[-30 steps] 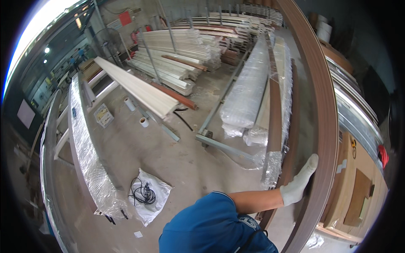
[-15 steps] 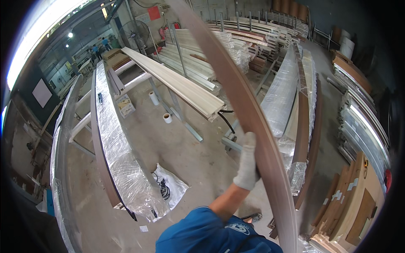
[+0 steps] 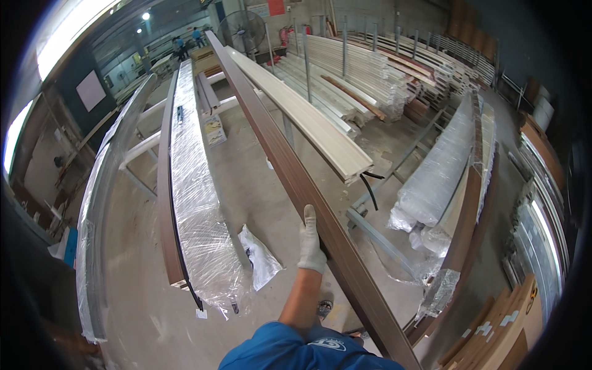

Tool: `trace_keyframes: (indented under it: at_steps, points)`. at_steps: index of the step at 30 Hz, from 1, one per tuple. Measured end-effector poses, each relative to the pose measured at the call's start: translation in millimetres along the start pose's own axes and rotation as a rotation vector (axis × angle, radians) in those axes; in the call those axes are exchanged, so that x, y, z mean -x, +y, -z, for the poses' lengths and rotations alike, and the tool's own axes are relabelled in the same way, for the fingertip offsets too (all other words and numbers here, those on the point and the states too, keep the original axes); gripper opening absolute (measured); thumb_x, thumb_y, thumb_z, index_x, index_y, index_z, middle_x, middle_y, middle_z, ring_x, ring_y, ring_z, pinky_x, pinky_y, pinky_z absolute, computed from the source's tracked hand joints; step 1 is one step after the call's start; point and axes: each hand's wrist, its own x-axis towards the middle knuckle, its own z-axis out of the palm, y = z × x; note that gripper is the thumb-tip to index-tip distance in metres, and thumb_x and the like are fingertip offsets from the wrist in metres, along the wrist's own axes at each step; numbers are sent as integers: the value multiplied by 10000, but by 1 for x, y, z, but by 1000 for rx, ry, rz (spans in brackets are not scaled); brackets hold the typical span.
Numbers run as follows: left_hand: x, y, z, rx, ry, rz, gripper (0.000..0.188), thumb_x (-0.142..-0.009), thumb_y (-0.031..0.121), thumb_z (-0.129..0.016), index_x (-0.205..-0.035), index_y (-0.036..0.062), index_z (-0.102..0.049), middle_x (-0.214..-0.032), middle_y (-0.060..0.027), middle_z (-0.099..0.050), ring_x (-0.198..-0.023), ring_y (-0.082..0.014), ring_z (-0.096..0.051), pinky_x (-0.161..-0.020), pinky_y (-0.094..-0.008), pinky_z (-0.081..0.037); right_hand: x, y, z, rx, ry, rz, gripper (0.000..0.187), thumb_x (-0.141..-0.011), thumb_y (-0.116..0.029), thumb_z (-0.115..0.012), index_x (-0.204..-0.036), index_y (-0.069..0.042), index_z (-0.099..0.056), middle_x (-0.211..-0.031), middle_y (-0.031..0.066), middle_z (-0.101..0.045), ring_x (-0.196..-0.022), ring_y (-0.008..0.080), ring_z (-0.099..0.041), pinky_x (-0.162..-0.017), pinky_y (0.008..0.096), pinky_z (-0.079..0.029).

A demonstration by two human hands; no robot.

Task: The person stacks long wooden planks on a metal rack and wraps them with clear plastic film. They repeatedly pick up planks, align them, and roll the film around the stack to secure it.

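One gloved left hand [image 3: 311, 243], one long brown plank [image 3: 282, 157]

So the plank cuts diagonally right through the middle of the view, far end up toward the top left, near end running down past the person's right side and out at the bottom. The left hand has it by the left edge, thumb laid along the side and pointing away, the other fingers tucked out of sight. Looks like a closed grip on the plank to me. Can't tell what the right hand is doing, it's out of view.

Just right of the plank there's a cream profile [image 3: 314, 129] slanting much the same way, with black strips [image 3: 371, 191] dangling near its close end. Over to the left, a plastic-wrapped bundle [image 3: 198, 203] stretches away with a brown strip [image 3: 165, 203] right along its left side. A crumpled white bag [image 3: 264, 265] is on the floor between that bundle and the hand.

On the right side, a clear-wrapped roll [image 3: 435, 172] lies among more long pieces, and some brown boards [image 3: 493, 333] lean together in the bottom corner. Farther back: loads of stacked pale profiles [image 3: 351, 68], a big fan [image 3: 242, 29], and a couple of people in blue [image 3: 180, 48], pretty small from here.
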Motion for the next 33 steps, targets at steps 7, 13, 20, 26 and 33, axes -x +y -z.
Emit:
trace_keyframes:
  at_steps: [7,13,20,26,33]
  points:
    - [-57,-21,57,-151,69,21,910,-930,601,-691,-1545,15,-366,-1524,-150,-468,-1394,-286,-461,-1153,-409,-389,-38,-68,43,49,-220,75,867,-639,-442,-938,-1271,-2,-541,-1108,201,-694,-1061,365,-666,-919,473,-530]
    - [-75,-12,42,-2,36,-37,624,-1032,500,-592,-1398,-3,-552,-1293,-92,-646,-1175,-198,-625,-1021,-339,-506,-89,-172,91,-74,-314,168,974,-603,-387,-968,-1357,15,-501,-1209,200,-682,-1165,341,-647,-978,457,-517]
    - [-42,-22,30,76,-7,-1,507,-1053,428,-584,-1360,25,-575,-1296,-72,-642,-1179,-186,-606,-1047,-322,-475,-232,-381,107,-997,-648,495,798,-779,-197,-899,-1434,54,-520,-1231,162,-689,-1131,222,-673,-967,332,-549]
    - [-49,-25,48,63,-327,184,444,-1054,320,-600,-1363,4,-558,-1330,-114,-622,-1197,-211,-597,-1061,-369,-467,-328,-542,96,-690,-331,762,903,-715,-430,-792,-1431,50,-523,-1340,218,-650,-1185,308,-646,-1004,356,-506]
    - [-72,-38,90,27,-307,331,409,-1067,402,-555,-1322,84,-588,-1252,-81,-634,-1103,-217,-608,-990,-394,-505,-319,-380,159,-632,-1,941,753,-858,-576,-692,-1410,-75,-586,-1383,213,-618,-1286,334,-592,-1073,426,-463]
